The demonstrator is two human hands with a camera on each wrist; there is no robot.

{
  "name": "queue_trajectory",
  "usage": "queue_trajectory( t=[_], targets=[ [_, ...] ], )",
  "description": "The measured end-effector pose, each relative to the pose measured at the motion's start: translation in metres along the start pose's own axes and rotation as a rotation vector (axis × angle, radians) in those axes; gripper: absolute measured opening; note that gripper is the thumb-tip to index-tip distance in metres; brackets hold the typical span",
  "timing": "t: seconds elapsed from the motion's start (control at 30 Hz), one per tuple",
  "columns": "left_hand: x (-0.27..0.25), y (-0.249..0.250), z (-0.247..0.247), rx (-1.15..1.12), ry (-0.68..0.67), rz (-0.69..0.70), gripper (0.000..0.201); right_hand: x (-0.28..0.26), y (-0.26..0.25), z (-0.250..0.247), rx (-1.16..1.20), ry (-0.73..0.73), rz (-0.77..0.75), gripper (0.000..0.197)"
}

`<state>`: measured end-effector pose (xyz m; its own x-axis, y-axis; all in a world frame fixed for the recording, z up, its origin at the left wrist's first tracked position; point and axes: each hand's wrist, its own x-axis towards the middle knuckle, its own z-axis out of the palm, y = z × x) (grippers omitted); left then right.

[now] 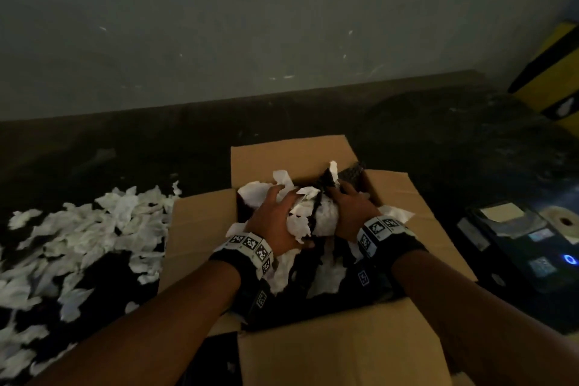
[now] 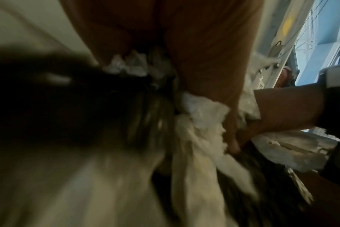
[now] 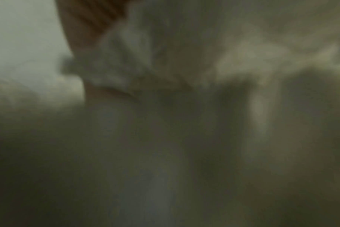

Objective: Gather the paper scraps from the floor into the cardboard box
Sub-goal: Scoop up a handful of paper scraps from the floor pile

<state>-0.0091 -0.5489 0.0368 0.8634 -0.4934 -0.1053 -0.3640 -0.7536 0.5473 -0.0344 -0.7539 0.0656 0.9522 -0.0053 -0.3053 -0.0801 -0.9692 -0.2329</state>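
Left of the cardboard box (image 1: 200, 222), a wide litter of paper scraps (image 1: 84, 229) lies on the dark floor (image 1: 156, 147): white, torn, crumpled pieces of uneven shape, some overlapping, the nearest ones touching the box's left flap. The box itself is plain brown, its four flaps folded outward, its inside dark.

Over the box's opening the left hand (image 1: 275, 216) has its fingers spread and curled over a bundle of scraps (image 1: 316, 213), white tissue-like paper with ragged edges mixed with some dark material. The left wrist view shows pale crumpled paper (image 2: 200, 110) pressed against the palm. More white pieces lie lower inside the box.

On the bundle's other side the right hand (image 1: 354, 207) cups it, fingers curved against the paper; the bundle is squeezed between both hands. The right wrist view is too blurred to tell anything.

Right of the box, a dark device with a blue ring light (image 1: 568, 258) lies on the floor.
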Motion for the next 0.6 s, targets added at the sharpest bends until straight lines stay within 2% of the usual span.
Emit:
queue_trajectory(
  t=[0.07, 0.17, 0.27, 0.37, 0.47, 0.6],
  targets=[
    [0.002, -0.003, 0.004, 0.058, -0.099, -0.042, 0.137, 0.009, 0.005, 0.006, -0.045, -0.128, -0.015, 0.123],
    [0.001, -0.002, -0.001, 0.170, -0.225, -0.075, 0.146, 0.017, 0.013, 0.007, -0.054, -0.237, -0.038, 0.147],
    [0.006, 0.002, -0.009, 0.248, -0.287, -0.090, 0.150, 0.020, 0.017, 0.000, -0.101, -0.271, -0.102, 0.154],
    [0.016, 0.011, -0.018, 0.232, -0.246, -0.051, 0.144, 0.027, 0.018, -0.009, -0.141, -0.221, -0.154, 0.162],
    [0.027, 0.019, -0.021, 0.211, -0.275, -0.058, 0.148, 0.028, 0.016, -0.021, -0.134, -0.254, -0.125, 0.157],
    [0.042, 0.012, 0.004, 0.299, -0.429, -0.124, 0.156, 0.034, 0.017, -0.004, -0.216, -0.378, -0.052, 0.165]
  ],
)
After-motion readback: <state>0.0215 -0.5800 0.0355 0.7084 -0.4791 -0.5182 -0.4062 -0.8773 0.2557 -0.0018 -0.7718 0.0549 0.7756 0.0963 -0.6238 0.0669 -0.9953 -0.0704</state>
